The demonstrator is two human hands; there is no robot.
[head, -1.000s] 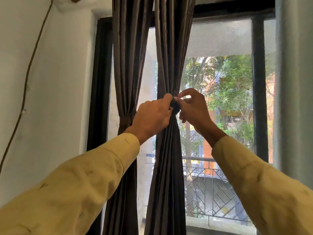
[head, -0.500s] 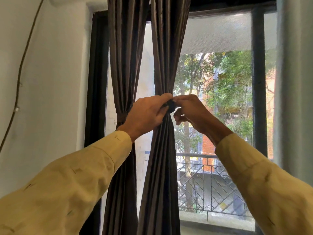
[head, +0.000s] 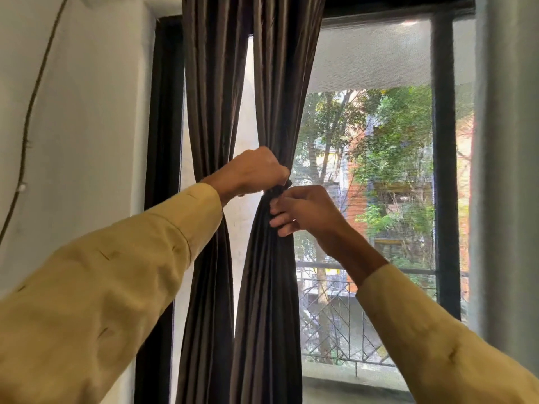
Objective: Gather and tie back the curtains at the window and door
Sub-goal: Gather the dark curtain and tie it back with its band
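Two dark brown curtains hang at the window. The left curtain (head: 210,97) is cinched at its waist, largely behind my left forearm. The right curtain (head: 280,88) is bunched into a narrow waist between my hands. My left hand (head: 256,172) grips the dark tie band (head: 287,184) at the top of that waist, fingers curled over it. My right hand (head: 303,209) pinches the band just below, its fingers against the gathered folds. Most of the band is hidden by my fingers.
A dark window frame (head: 443,170) and mesh screen stand behind the curtains, with trees and a balcony railing (head: 335,322) outside. A white wall with a thin cable (head: 32,112) is at left. A pale wall edge (head: 507,170) rises at right.
My left hand has risen slightly and curled over the top of the gathered waist. My right hand has dropped a little below it and shifted its pinch on the band.
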